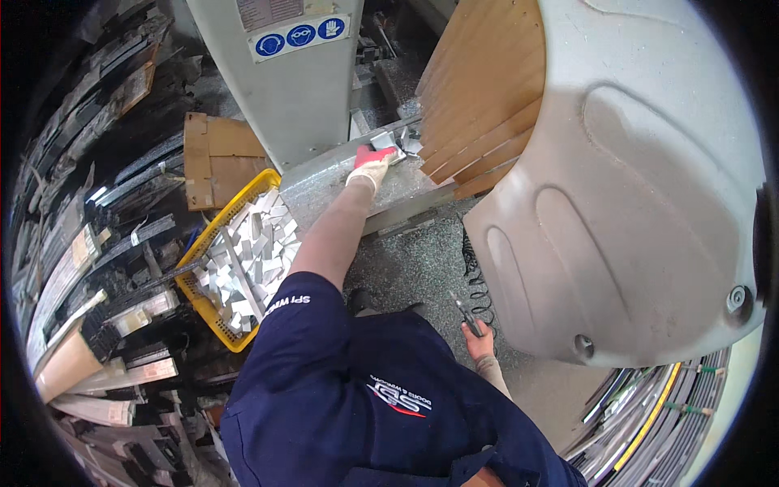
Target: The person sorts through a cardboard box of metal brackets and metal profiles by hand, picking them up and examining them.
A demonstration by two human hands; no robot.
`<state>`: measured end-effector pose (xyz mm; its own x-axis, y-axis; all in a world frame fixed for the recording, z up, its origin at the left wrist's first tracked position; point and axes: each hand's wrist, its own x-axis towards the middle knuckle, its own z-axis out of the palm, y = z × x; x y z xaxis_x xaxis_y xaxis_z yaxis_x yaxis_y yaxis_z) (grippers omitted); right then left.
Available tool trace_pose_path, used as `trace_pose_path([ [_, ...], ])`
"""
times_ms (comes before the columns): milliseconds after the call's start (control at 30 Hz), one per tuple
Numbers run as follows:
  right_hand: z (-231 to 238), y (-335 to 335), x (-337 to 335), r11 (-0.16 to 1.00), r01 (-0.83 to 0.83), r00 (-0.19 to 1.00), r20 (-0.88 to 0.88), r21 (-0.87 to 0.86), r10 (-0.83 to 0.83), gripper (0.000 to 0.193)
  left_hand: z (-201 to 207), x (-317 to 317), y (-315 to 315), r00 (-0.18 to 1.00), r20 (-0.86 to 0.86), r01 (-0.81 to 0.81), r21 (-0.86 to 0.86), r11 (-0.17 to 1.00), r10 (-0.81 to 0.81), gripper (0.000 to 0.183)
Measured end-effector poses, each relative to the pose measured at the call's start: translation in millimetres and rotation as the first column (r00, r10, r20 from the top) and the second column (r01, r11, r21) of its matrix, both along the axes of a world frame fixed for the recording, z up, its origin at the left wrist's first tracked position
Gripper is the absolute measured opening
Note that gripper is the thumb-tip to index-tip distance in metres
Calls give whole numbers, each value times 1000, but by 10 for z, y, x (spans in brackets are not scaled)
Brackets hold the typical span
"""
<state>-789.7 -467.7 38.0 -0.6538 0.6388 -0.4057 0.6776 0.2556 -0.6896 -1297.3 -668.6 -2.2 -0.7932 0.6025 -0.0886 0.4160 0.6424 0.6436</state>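
Note:
My left hand, in a white and red work glove, reaches forward to the far end of a grey metal machine bed. Its fingers close over small white offcuts that lie there beside brown slats; the fingertips are partly hidden. Low on my right side, my bare right hand grips an air blow gun, its nozzle pointing up and away from me. A black coiled hose hangs close by it.
A yellow plastic basket full of white offcuts stands left of the bed, near cardboard. A large grey machine cover bulges on the right, beside a brown slatted curtain. Stacked profiles crowd the left; more profiles lie lower right.

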Motion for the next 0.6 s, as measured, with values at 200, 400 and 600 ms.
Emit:
trace_pose_path([
  [200, -7, 46, 60, 1000, -16, 985, 174, 1, 15, 44, 58, -222, 391, 710, 364, -683, 148, 715, 603, 62],
  [400, -586, 158, 555, 987, 116, 993, -12, 113, -115, 21, 86, -123, 230, 803, 248, -585, 157, 796, 541, 71],
  [600, -508, 68, 518, 971, 103, 993, -74, 215, -89, 27, 575, 64, 559, 829, 417, -533, 386, 753, 373, 71],
])
